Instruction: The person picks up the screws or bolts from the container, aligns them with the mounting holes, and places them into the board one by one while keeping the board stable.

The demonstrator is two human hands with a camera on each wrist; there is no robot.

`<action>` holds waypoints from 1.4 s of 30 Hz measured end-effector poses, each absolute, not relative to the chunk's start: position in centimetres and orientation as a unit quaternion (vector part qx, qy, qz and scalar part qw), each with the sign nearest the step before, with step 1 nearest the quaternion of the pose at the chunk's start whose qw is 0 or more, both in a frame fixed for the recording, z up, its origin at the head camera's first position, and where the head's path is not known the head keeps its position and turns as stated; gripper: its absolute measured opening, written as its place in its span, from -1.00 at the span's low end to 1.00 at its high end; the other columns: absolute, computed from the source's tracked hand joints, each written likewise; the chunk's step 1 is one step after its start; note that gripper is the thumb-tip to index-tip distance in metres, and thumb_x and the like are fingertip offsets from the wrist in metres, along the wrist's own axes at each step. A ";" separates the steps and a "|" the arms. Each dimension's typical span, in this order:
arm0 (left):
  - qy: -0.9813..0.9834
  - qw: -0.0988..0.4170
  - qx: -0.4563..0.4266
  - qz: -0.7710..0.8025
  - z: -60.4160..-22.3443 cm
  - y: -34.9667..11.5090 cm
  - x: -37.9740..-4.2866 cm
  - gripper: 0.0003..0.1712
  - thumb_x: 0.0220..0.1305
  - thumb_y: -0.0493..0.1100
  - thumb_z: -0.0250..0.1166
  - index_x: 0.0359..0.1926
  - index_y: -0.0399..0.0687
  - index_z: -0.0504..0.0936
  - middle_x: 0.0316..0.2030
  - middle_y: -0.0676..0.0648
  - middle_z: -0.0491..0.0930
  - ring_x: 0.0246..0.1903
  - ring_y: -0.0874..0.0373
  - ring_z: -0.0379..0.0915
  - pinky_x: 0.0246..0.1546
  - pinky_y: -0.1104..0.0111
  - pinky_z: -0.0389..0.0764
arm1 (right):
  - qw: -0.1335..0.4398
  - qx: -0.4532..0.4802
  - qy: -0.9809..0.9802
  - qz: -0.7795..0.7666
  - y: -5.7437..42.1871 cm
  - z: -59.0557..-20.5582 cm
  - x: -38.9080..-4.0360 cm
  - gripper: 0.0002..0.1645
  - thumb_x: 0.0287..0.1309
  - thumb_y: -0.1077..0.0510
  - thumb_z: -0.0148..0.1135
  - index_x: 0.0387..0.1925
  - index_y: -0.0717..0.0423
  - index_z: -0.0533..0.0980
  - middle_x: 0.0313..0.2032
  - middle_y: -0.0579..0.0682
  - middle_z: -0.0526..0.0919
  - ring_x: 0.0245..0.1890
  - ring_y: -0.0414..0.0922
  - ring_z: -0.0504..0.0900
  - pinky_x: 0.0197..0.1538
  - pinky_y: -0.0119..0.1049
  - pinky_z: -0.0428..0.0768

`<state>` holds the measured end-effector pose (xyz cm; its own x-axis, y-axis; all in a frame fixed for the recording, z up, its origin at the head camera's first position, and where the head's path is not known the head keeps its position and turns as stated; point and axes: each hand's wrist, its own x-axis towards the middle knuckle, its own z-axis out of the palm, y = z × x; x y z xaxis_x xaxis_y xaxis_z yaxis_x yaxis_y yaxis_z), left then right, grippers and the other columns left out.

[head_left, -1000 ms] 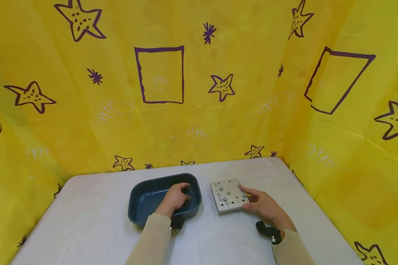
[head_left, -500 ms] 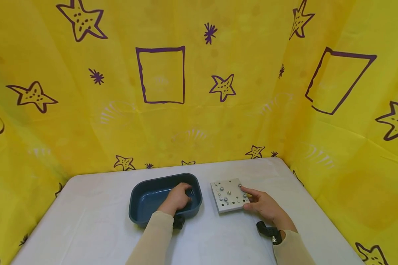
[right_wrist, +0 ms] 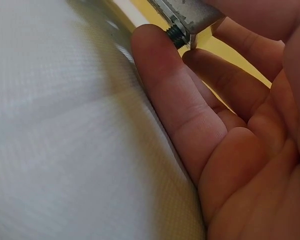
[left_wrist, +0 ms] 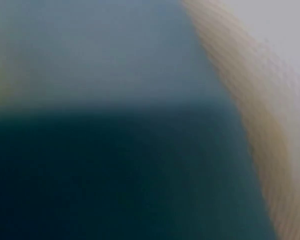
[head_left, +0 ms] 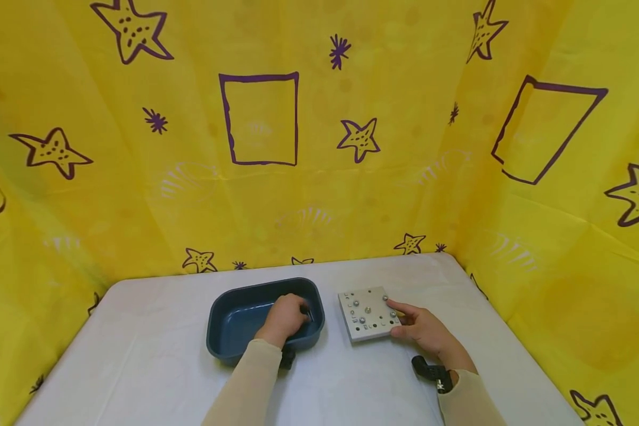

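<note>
A square silver metal plate with holes and several bolts lies on the table, right of centre. My right hand grips its right edge, thumb at the near corner and index finger by a bolt. From below, the right wrist view shows a dark threaded screw end sticking out beneath the plate, close to a fingertip. My left hand reaches down into the dark blue tray, fingers bent downward at its right end. Small metal pieces lie by those fingers; I cannot tell whether any is pinched.
A white cloth covers the table, and yellow curtains with starfish drawings enclose it on the back and sides. The tray's raised walls surround my left hand. Black wrist mounts sit by the sleeves. The left wrist view is mostly blurred tray wall.
Inside the tray, my left hand has turned slightly and its fingers have drawn in over the small metal pieces. The right hand and the plate have stayed in place.
</note>
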<state>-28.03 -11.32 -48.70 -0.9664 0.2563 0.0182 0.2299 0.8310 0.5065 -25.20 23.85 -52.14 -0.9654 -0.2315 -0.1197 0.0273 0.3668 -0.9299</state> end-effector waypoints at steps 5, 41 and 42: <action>0.964 0.026 0.129 0.230 -48.5 -10.9 -27.9 -0.89 0.11 -0.22 0.50 -0.31 -0.08 0.75 -0.37 0.02 0.65 -0.37 0.09 0.52 -0.21 0.12 0.62 | 0.115 -0.073 0.818 -0.559 23.8 -52.0 -25.2 -0.11 -0.01 0.01 0.54 0.39 -0.11 0.42 0.07 0.06 0.63 -0.04 -0.02 0.62 0.03 -0.27 0.50; 0.790 -0.033 -0.052 0.609 -45.2 -12.5 -26.7 -0.60 0.19 -0.39 0.38 0.08 -0.25 0.67 -0.18 -0.12 0.66 -0.08 -0.05 0.54 0.00 0.06 0.53 | 0.114 -0.071 0.822 -0.554 24.1 -52.0 -25.2 -0.09 -0.02 0.00 0.55 0.40 -0.12 0.41 0.10 0.06 0.62 0.00 -0.05 0.62 0.14 -0.14 0.44; 0.783 -0.035 -0.051 0.619 -45.2 -12.5 -26.7 -0.60 0.19 -0.40 0.38 0.08 -0.26 0.66 -0.20 -0.13 0.67 -0.09 -0.04 0.54 0.00 0.07 0.53 | 0.114 -0.073 0.821 -0.554 24.0 -52.0 -25.2 -0.09 -0.01 0.00 0.55 0.40 -0.11 0.41 0.09 0.07 0.63 0.00 -0.05 0.62 0.13 -0.14 0.44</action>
<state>-26.68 -12.52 -45.20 -0.9924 -0.1227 -0.0083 -0.0365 0.2292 0.9727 -25.22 24.05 -52.02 -0.9633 -0.2467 -0.1059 0.0059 0.3750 -0.9270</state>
